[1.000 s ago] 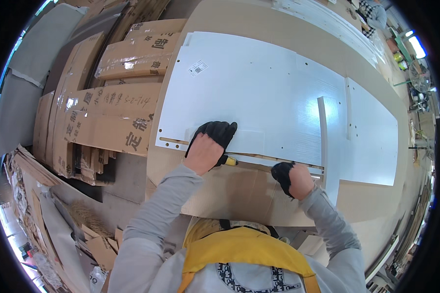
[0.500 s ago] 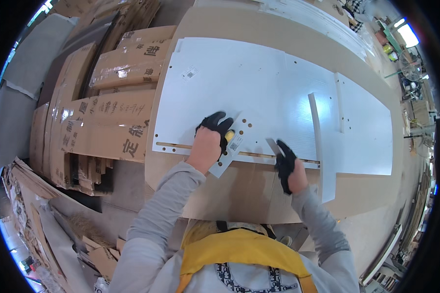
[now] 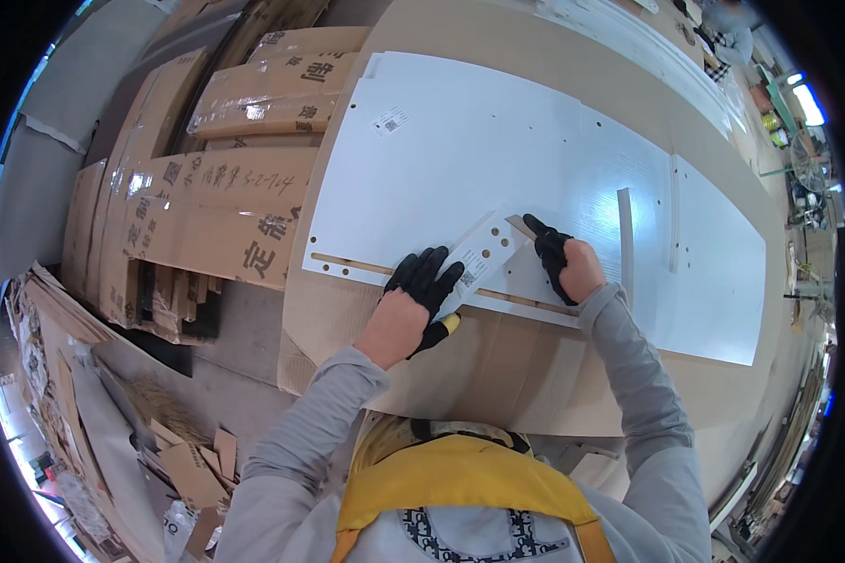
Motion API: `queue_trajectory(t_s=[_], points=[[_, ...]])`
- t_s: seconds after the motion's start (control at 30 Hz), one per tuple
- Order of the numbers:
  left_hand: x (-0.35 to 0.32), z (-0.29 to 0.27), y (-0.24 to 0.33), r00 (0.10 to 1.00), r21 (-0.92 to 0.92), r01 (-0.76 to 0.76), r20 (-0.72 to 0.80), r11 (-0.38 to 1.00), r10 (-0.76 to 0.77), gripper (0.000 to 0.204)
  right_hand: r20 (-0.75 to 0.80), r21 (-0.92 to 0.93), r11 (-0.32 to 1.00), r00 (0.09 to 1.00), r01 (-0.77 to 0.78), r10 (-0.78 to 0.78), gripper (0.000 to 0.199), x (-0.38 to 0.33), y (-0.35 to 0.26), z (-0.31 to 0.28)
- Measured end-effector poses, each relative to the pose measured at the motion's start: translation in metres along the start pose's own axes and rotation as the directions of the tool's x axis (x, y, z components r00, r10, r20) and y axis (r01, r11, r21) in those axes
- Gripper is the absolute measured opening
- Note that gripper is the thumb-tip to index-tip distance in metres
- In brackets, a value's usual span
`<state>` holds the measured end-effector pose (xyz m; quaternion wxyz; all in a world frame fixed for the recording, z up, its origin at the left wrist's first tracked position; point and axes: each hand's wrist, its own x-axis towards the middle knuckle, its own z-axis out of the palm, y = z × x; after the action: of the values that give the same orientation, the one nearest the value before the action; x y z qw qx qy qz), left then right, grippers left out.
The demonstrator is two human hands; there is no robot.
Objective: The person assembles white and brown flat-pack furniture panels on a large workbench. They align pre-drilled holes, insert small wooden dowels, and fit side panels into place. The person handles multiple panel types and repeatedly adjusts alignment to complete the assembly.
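Note:
A small white board [image 3: 475,264], drilled with holes and bearing a paper label, lies aslant over the front edge of a large white panel [image 3: 498,155]. My left hand [image 3: 421,293], in a black fingerless glove, grips its near-left side. The black fingers rest along the board, and the yellow-tipped thumb shows below them. At the board's far right end, my right hand [image 3: 568,263], gloved likewise, pinches a short flat greyish strip [image 3: 520,225]. The strip reaches the board's corner; whether it is a blade or a tool cannot be made out.
Further right, a narrow white strip [image 3: 626,239] lies across the panel beside another white panel [image 3: 723,272]. Cardboard [image 3: 385,375] covers the work surface beneath. Taped cartons [image 3: 225,202] are stacked at the left; cardboard scraps [image 3: 192,474] litter the floor.
The small board has shifted right and farther onto the panel. My left hand has moved to its near-left side, fingers now over it. My right hand has brought the greyish strip to its far end.

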<state>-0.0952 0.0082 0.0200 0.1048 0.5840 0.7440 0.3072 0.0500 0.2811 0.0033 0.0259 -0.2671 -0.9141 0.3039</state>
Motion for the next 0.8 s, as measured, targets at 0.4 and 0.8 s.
queue_trajectory(t_s=[0.4,0.8], points=[[-0.005,0.013,-0.003,0.99,0.165,0.031,0.13,0.986,-0.053,0.071,-0.044,0.121,0.98,0.986,-0.155,0.162,0.026,-0.031,-0.046,0.022],[-0.008,0.024,0.0,0.949,0.154,0.127,0.27,0.98,-0.165,0.072,-0.089,0.112,0.99,0.991,-0.088,0.099,0.028,-0.063,-0.048,0.05]])
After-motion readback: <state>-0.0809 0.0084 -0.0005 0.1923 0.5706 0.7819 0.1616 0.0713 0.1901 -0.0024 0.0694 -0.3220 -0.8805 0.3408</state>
